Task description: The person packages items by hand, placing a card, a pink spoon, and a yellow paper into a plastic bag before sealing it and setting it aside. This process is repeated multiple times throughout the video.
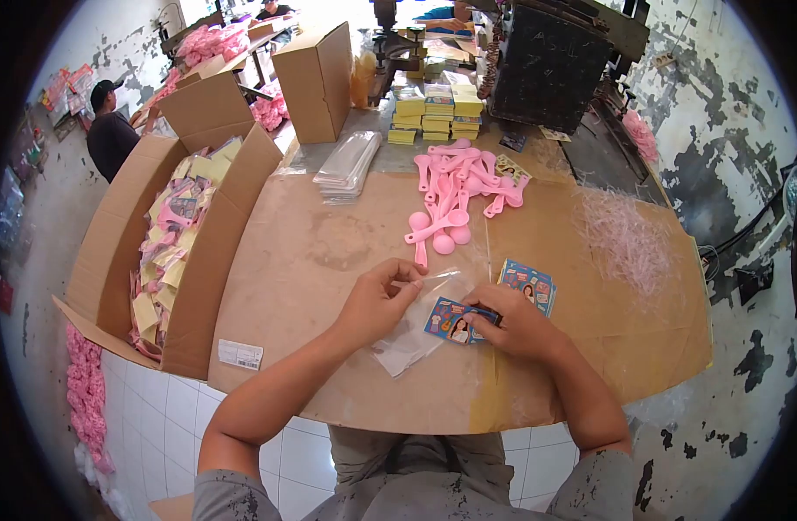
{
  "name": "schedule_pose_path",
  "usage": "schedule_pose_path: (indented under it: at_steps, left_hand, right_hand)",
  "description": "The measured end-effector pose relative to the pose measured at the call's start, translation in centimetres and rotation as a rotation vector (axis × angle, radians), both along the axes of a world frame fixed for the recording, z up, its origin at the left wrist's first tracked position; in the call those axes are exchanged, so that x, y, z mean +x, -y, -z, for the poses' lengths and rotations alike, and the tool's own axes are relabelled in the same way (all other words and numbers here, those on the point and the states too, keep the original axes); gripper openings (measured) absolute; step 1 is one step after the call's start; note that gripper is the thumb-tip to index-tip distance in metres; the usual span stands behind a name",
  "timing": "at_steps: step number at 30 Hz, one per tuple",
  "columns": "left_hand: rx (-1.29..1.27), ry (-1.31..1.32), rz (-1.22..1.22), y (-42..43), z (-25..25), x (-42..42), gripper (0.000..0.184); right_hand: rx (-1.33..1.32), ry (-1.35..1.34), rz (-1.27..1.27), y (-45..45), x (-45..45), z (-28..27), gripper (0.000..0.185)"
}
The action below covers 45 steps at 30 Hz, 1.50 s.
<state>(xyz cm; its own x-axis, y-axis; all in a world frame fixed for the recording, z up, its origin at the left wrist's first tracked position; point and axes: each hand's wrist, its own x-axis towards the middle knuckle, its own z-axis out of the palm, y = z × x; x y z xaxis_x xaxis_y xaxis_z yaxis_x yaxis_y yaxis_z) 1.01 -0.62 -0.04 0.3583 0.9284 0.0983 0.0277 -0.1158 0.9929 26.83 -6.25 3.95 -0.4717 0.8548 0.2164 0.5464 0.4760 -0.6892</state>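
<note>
My right hand [511, 319] is closed on a blue printed card [448, 319] near the front of the cardboard-covered table. Beneath and left of that card lies a clear plastic bag [403, 352]. Over the bag's upper left side, my left hand [383, 300] has its thumb and fingertips together; what they pinch, if anything, is too small to make out. A stack of similar blue cards [537, 282] sits just beyond my right hand. Farther back is a pile of pink plastic spoons [455, 187], one spoon's handle reaching close to my left fingertips.
At left stands an open carton [209, 252] of packed pink and yellow items. Flat clear bags [348, 165] lie behind, near stacks of yellow cards [437, 108]. Shredded plastic [628, 243] lies at right. A dark metal box [550, 65] stands behind; a person [112, 130] is at far left.
</note>
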Motion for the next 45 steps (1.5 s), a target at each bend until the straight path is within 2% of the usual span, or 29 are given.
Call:
schedule_pose_path:
  at_steps: [3, 6, 10, 13, 16, 19, 22, 25, 27, 31, 34, 37, 40, 43, 45]
  left_hand:
    - [-0.071, 0.234, 0.059, -1.0, -0.1, -0.4, 0.015]
    - [-0.242, 0.336, 0.173, -0.6, -2.3, -1.4, 0.021]
    - [-0.228, 0.240, 0.204, 0.0, -3.7, -1.4, 0.035]
    - [-0.175, 0.187, 0.182, 0.7, -3.4, -0.7, 0.042]
    - [-0.190, 0.191, 0.174, 1.4, -3.5, -0.3, 0.047]
    - [-0.194, 0.193, 0.169, 1.6, -3.3, 0.0, 0.047]
    - [-0.137, 0.119, 0.190, 1.7, -2.9, 0.0, 0.048]
    - [-0.088, -0.011, 0.224, 2.1, -3.0, -0.1, 0.050]
    - [-0.090, -0.077, 0.254, 2.5, -3.6, 0.0, 0.051]
    - [-0.135, 0.034, 0.239, 2.2, -2.9, -0.1, 0.051]
    - [-0.136, 0.067, 0.235, 2.1, -2.9, -0.1, 0.051]
    - [-0.144, 0.079, 0.251, 2.3, -2.9, 0.0, 0.051]
    - [-0.077, -0.003, 0.310, 2.5, -2.9, 0.1, 0.053]
    - [-0.016, -0.122, 0.388, 3.0, -3.1, 0.3, 0.056]
    - [-0.021, -0.161, 0.430, 3.3, -3.7, 0.3, 0.057]
  right_hand:
    - [0.007, 0.011, 0.003, -0.1, 0.1, 0.4, 0.023]
    - [-0.032, -0.058, 0.017, -0.3, 0.2, 0.4, 0.022]
    - [-0.200, -0.302, 0.174, -0.3, 0.1, 0.6, 0.025]
    - [-0.284, -0.663, 0.296, -0.3, -0.2, 0.2, 0.028]
    - [-0.124, -0.726, 0.307, -0.6, 0.5, 0.6, 0.032]
    - [-0.172, -0.776, 0.311, -0.5, 0.4, 0.6, 0.029]
    - [-0.092, -0.489, 0.258, -0.5, 0.6, 0.9, 0.026]
    - [0.163, -0.194, 0.175, -0.5, 0.2, -0.1, 0.024]
    - [0.113, -0.330, 0.272, -0.4, 0.2, 0.7, 0.025]
    - [0.062, -0.706, 0.356, -0.3, -0.8, 0.2, 0.024]
    - [0.106, -0.537, 0.314, -0.5, -0.3, 0.7, 0.025]
    - [0.109, -0.259, 0.207, -0.1, 0.3, -0.8, 0.026]
    - [0.105, -0.197, 0.081, -0.3, 0.1, -0.8, 0.029]
    - [0.017, -0.359, 0.120, 0.1, -1.4, 0.8, 0.029]
    - [-0.162, -0.569, 0.148, 0.6, -1.8, 0.8, 0.027]
